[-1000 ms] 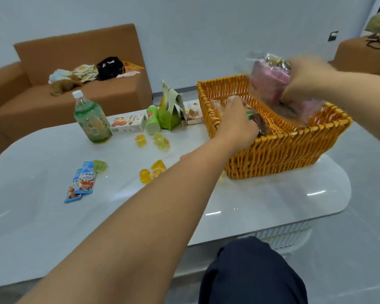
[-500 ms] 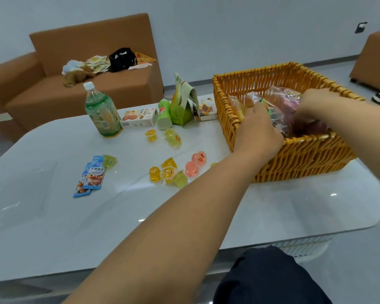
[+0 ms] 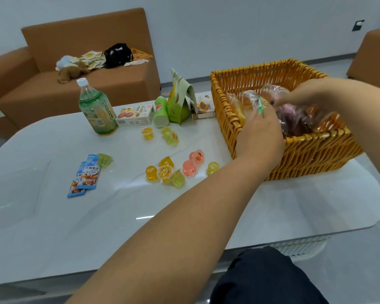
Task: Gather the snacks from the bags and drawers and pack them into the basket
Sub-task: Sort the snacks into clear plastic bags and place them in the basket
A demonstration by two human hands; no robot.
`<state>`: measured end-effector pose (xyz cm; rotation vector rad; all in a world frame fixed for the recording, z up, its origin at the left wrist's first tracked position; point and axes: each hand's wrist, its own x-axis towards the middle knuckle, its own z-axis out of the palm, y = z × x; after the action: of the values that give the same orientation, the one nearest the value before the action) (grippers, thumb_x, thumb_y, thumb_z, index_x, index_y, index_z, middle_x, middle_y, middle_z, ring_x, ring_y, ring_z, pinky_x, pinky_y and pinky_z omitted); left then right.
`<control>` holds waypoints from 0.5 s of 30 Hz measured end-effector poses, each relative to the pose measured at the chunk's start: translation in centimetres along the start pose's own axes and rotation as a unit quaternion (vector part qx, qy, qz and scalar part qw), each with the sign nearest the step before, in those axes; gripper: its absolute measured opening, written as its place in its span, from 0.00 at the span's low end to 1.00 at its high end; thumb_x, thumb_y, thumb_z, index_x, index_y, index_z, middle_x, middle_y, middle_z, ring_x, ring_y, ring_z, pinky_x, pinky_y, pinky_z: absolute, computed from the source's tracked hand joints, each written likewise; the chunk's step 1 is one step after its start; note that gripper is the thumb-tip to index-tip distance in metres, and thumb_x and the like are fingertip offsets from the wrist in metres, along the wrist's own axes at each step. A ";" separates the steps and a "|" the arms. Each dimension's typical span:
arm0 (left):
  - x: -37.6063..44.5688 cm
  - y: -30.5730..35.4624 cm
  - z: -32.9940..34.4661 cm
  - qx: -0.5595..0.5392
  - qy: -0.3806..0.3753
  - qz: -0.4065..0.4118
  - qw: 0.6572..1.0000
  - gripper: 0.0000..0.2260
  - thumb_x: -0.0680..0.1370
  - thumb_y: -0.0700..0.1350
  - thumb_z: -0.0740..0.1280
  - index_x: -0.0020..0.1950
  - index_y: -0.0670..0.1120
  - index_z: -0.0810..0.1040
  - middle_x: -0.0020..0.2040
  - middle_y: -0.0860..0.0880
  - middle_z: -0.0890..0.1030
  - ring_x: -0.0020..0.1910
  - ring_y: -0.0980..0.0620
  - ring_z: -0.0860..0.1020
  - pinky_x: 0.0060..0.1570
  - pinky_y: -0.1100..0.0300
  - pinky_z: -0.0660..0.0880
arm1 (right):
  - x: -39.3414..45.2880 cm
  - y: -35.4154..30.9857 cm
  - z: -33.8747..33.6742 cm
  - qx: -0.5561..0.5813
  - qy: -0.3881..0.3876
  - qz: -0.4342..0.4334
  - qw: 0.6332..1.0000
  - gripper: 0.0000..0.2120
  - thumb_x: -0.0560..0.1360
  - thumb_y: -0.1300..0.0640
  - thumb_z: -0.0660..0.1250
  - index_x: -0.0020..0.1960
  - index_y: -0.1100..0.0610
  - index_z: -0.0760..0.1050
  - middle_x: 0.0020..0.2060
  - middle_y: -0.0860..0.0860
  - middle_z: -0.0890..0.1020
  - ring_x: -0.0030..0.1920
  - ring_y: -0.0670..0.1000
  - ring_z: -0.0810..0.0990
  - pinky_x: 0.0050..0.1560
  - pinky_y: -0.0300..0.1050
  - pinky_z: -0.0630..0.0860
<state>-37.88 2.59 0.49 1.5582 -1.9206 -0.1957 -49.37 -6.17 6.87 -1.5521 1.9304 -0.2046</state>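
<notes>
Both hands worked inside the basket (image 3: 298, 159).

The left hand (image 3: 259, 137) pinched a clear snack bag (image 3: 248, 102); the right hand (image 3: 305, 95) curled on a pink bag (image 3: 292, 119) beneath its grip. Jelly cups (image 3: 169, 172) lay left of the left grip on the tabletop (image 3: 97, 216).

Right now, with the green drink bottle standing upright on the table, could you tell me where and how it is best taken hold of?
Take the green drink bottle round its wide labelled body, with the grip coming in level from the near side. It stands upright and its near and left sides look open, while a snack box sits close on its right. The neck under the white cap is narrower and probably less steady.
</notes>
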 end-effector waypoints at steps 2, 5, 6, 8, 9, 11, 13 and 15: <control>0.0 0.1 -0.1 0.005 -0.008 -0.004 1.000 0.17 0.77 0.34 0.63 0.66 0.40 0.70 0.59 0.43 0.76 0.62 0.45 0.70 0.54 0.52 0.74 | 0.2 0.1 0.1 0.054 0.015 0.001 0.998 0.37 0.76 0.38 0.63 0.76 0.58 0.58 0.69 0.65 0.68 0.64 0.70 0.71 0.59 0.64 0.72; -0.2 0.2 -0.4 0.011 -0.031 -0.011 0.999 0.15 0.78 0.33 0.61 0.64 0.39 0.70 0.63 0.40 0.75 0.70 0.42 0.66 0.57 0.49 0.74 | 1.0 1.1 0.4 0.104 0.034 -0.023 0.994 0.29 0.80 0.42 0.56 0.75 0.56 0.61 0.71 0.62 0.66 0.69 0.66 0.67 0.65 0.61 0.65; -0.2 0.3 -0.5 0.014 -0.038 -0.011 0.999 0.14 0.78 0.33 0.61 0.63 0.39 0.70 0.65 0.40 0.74 0.71 0.41 0.64 0.58 0.48 0.73 | 1.3 1.4 0.6 0.126 0.025 -0.029 0.991 0.28 0.80 0.43 0.57 0.76 0.55 0.61 0.73 0.61 0.64 0.71 0.64 0.64 0.69 0.62 0.62; -0.2 0.4 -0.6 0.026 -0.053 -0.012 0.998 0.14 0.78 0.33 0.60 0.63 0.39 0.70 0.67 0.39 0.72 0.71 0.40 0.64 0.57 0.48 0.73 | 1.7 1.8 1.3 0.145 0.008 -0.024 0.989 0.27 0.80 0.45 0.59 0.76 0.53 0.59 0.75 0.59 0.60 0.74 0.63 0.60 0.72 0.65 0.57; -0.2 0.4 -0.6 0.032 -0.060 -0.015 0.998 0.15 0.78 0.33 0.60 0.64 0.40 0.69 0.69 0.39 0.71 0.72 0.40 0.63 0.58 0.48 0.73 | 1.7 1.8 1.6 0.134 0.004 -0.025 0.991 0.26 0.80 0.47 0.58 0.76 0.54 0.60 0.75 0.60 0.60 0.74 0.63 0.59 0.72 0.66 0.57; 0.1 0.2 -0.5 0.040 -0.078 -0.019 0.996 0.17 0.78 0.34 0.61 0.68 0.41 0.68 0.72 0.39 0.69 0.76 0.41 0.59 0.61 0.47 0.72 | 2.0 2.1 2.0 0.118 0.007 -0.036 0.992 0.24 0.80 0.49 0.58 0.74 0.55 0.62 0.75 0.59 0.62 0.74 0.63 0.61 0.72 0.66 0.59; 0.3 0.2 -0.5 0.047 -0.095 -0.012 0.994 0.19 0.79 0.35 0.61 0.70 0.41 0.66 0.72 0.40 0.70 0.78 0.43 0.54 0.63 0.45 0.71 | 1.4 2.2 1.7 0.121 0.005 -0.033 0.992 0.27 0.80 0.48 0.59 0.76 0.55 0.60 0.74 0.59 0.62 0.73 0.64 0.62 0.71 0.67 0.60; 0.3 0.2 -0.6 0.044 -0.104 -0.001 0.994 0.20 0.79 0.35 0.62 0.71 0.42 0.67 0.71 0.41 0.71 0.78 0.43 0.55 0.63 0.45 0.71 | 0.6 2.4 1.2 0.134 0.020 -0.031 0.990 0.27 0.80 0.49 0.60 0.76 0.55 0.59 0.73 0.60 0.64 0.71 0.65 0.65 0.68 0.65 0.66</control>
<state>-37.76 2.55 1.20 1.6541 -2.1129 -0.2879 -50.71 -5.68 4.58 -1.4381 1.8013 -0.5025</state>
